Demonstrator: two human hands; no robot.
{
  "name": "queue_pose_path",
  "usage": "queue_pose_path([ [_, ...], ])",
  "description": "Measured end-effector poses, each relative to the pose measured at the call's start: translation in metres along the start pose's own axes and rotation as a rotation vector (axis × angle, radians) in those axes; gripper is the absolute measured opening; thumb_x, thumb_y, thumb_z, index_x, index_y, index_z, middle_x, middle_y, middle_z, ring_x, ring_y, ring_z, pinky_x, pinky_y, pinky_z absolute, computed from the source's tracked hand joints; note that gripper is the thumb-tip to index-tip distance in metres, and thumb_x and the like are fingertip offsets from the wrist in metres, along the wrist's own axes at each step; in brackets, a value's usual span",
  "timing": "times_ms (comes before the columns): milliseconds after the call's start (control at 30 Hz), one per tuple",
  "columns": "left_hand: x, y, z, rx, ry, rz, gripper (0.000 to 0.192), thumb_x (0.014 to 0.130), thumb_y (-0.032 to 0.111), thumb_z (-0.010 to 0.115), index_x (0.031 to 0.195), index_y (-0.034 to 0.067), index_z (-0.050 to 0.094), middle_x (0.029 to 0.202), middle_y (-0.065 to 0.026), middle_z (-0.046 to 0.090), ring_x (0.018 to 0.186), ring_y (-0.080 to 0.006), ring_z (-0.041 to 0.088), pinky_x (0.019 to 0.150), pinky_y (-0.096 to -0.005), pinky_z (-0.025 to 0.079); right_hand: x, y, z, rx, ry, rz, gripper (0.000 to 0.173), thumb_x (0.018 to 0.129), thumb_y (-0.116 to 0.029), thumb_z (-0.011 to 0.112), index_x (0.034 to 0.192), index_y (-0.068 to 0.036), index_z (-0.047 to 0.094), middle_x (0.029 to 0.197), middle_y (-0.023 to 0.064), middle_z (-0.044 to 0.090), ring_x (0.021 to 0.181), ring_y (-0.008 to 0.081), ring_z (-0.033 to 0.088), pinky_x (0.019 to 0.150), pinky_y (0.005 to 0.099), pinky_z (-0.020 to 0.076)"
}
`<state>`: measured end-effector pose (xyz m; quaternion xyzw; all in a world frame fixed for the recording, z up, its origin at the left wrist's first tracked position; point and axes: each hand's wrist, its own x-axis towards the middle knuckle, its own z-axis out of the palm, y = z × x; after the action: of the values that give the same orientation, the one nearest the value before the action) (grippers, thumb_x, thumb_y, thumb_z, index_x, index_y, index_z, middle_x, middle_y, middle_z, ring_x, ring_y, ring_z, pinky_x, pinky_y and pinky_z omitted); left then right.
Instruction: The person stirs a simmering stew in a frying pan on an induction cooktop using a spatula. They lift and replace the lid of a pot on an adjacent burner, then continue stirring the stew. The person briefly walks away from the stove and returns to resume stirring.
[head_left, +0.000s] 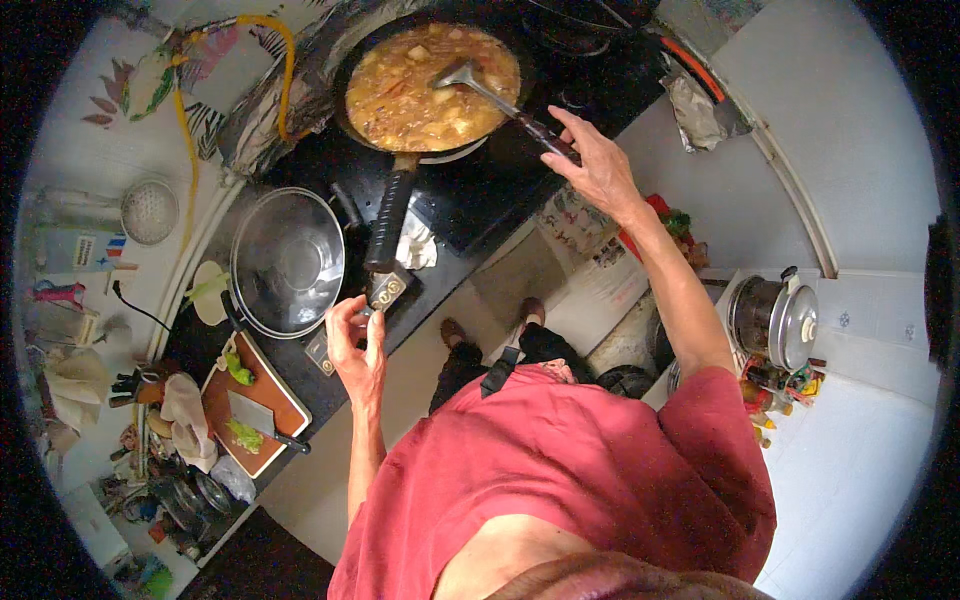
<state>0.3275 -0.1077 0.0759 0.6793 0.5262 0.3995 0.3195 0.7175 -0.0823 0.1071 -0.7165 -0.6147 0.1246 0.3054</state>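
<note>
A black wok stands on the stove, filled with a brown stew of pale chunks. Across its right rim leans a metal wok spatula, its blade in the food. My right hand is loosely around the end of the spatula's dark handle, index finger stretched out. At the stove's front edge, my left hand pinches a control knob, mostly hidden by the fingers. Just above this hand are the wok's black handle and the metal control panel.
Left of the wok handle sits a glass lid or bowl. A cutting board bears a cleaver, a green pepper and chopped greens. A lidded steel pot stands at right. Crumpled foil lines the wall.
</note>
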Motion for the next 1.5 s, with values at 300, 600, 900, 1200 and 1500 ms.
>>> queue_pose_path([
  [300,-0.020,-0.020,0.047,0.053,-0.247,-0.140,0.018,0.099,0.017,0.053,0.099,0.000,0.058,0.085,-0.0060,0.053,0.068,-0.0141,0.049,0.061,-0.0271,0.045,-0.056,0.083,-0.028,0.286,0.253,0.153,0.038,0.092,-0.031,0.059,0.123,-0.010,0.058,0.085,0.0139,0.068,0.078,0.0300,0.067,0.067,0.0417,0.0515],
  [600,-0.003,0.018,0.151,0.207,-0.833,0.143,0.031,0.093,0.025,0.063,0.111,-0.001,0.059,0.093,-0.0110,0.061,0.073,-0.0214,0.061,0.062,-0.0337,0.049,-0.311,0.260,-0.134,-0.060,0.560,0.885,0.043,0.086,-0.033,0.064,0.122,-0.010,0.060,0.105,0.0143,0.068,0.097,0.0337,0.065,0.084,0.0432,0.0505],
  [900,-0.002,0.046,0.224,0.262,-0.860,0.388,0.024,0.090,0.015,0.066,0.106,-0.002,0.060,0.091,-0.0125,0.060,0.069,-0.0214,0.058,0.061,-0.0332,0.047,-0.497,0.371,-0.272,-0.724,0.814,1.288,0.049,0.084,-0.037,0.063,0.120,-0.005,0.060,0.104,0.0217,0.066,0.097,0.0385,0.064,0.083,0.0482,0.0495],
  [1200,-0.018,0.076,0.278,0.299,-0.982,0.382,0.025,0.089,0.012,0.065,0.110,0.000,0.060,0.093,-0.0132,0.060,0.076,-0.0241,0.061,0.066,-0.0358,0.050,-0.609,0.414,-0.265,-0.604,0.946,1.306,0.048,0.085,-0.040,0.065,0.119,-0.007,0.060,0.104,0.0198,0.067,0.099,0.0381,0.063,0.085,0.0459,0.0490],
  [1500,-0.036,0.123,0.355,0.298,-1.202,0.461,0.028,0.088,0.010,0.067,0.114,0.001,0.060,0.096,-0.0117,0.061,0.079,-0.0201,0.062,0.068,-0.0330,0.051,-0.689,0.415,-0.223,-0.458,1.052,1.350,0.043,0.088,-0.034,0.064,0.119,-0.004,0.059,0.099,0.0156,0.068,0.090,0.0301,0.065,0.077,0.0401,0.0513],
])
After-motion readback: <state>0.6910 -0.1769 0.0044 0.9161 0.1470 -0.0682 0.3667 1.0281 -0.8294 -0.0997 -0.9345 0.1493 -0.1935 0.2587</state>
